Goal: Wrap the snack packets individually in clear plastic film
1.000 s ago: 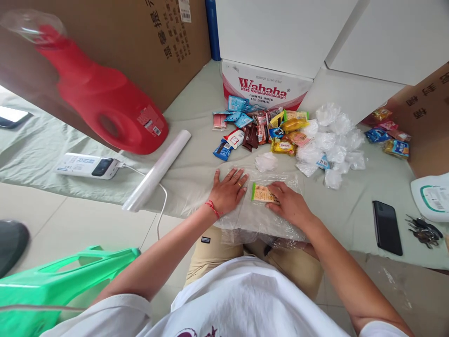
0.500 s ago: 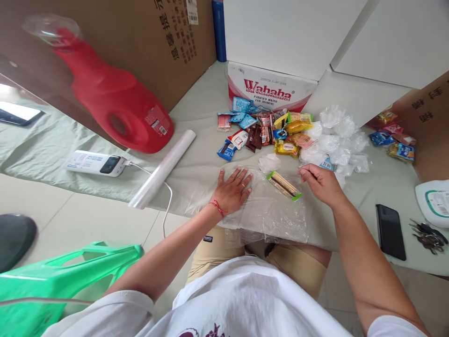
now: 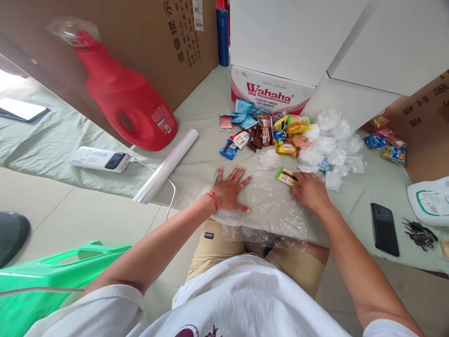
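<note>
My left hand lies flat with fingers spread, pressing the left side of a transparent sheet of plastic wrap on the cloth-covered table. My right hand is closed over the right end of a packaged snack bar with a green-edged wrapper; my fingers hide that end. A crumpled piece of thin plastic sits just beyond the sheet. Behind it lies a pile of small wrapped snacks, and a heap of plastic-wrapped bundles is right of that.
A Wahaha carton stands at the back. To the left are a red jug, a roll of plastic wrap and a cabled power bank. On the right lie a phone, keys and a white bottle.
My right hand has moved left onto the snack bar and taken hold of it; the bar has shifted right and slightly away from me. My left hand stays flat on the wrap.
</note>
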The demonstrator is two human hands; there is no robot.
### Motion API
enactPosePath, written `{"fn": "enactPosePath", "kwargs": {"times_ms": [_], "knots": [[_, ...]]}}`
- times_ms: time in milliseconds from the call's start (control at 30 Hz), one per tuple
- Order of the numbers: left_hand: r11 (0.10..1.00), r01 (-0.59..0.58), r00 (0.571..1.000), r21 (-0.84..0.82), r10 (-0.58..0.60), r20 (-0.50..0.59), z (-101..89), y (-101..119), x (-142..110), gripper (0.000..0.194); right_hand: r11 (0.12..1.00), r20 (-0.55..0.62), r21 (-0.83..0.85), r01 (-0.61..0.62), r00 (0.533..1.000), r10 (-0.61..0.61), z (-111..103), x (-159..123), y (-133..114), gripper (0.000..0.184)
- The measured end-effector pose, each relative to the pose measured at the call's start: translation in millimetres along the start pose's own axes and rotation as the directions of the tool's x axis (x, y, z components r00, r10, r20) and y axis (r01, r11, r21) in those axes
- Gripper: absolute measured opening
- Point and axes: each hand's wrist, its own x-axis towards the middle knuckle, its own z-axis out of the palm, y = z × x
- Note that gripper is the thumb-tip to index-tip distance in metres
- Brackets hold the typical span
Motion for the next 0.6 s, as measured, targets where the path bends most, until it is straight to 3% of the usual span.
{"fn": "enactPosePath", "kwargs": {"times_ms": [100, 200, 300, 433, 500, 600], "knots": [[1.000, 0.001, 1.000, 0.010, -0.001, 0.004, 0.5, 0.9, -0.7, 0.128, 0.987, -0.155, 0.148, 0.055, 0.987, -0.031, -17.9, -14.4, -1.5, 0.045], [1.000, 0.003, 1.000, 0.012, -0.003, -0.010, 0.5, 2.6, -0.9, 0.127, 0.910, -0.256, 0.328, 0.252, 0.951, -0.171, -26.9, -23.6, -20.7, 0.044], [1.000, 0.002, 1.000, -0.002, -0.002, 0.012, -3.5, 1.7, -1.8, 0.127, 0.857, -0.205, 0.365, 0.365, 0.929, -0.308, -13.7, -23.8, -50.6, 0.044], [0.999, -0.029, 0.999, -0.034, 0.029, 0.021, -9.4, -5.5, -5.1, 0.121, 0.886, -0.046, 0.306, 0.348, 0.935, -0.351, 19.7, -22.0, -77.7, 0.046], [0.997, -0.054, 0.999, -0.057, 0.053, -0.004, -8.4, -9.6, -7.0, 0.111, 0.885, 0.014, 0.314, 0.344, 0.930, -0.367, 24.3, -20.4, -75.9, 0.046], [0.993, -0.071, 0.994, -0.094, 0.062, -0.092, -0.8, -10.8, -9.0, 0.081, 0.864, -0.024, 0.407, 0.297, 0.949, -0.315, 3.4, 1.7, -47.6, 0.036]]}}
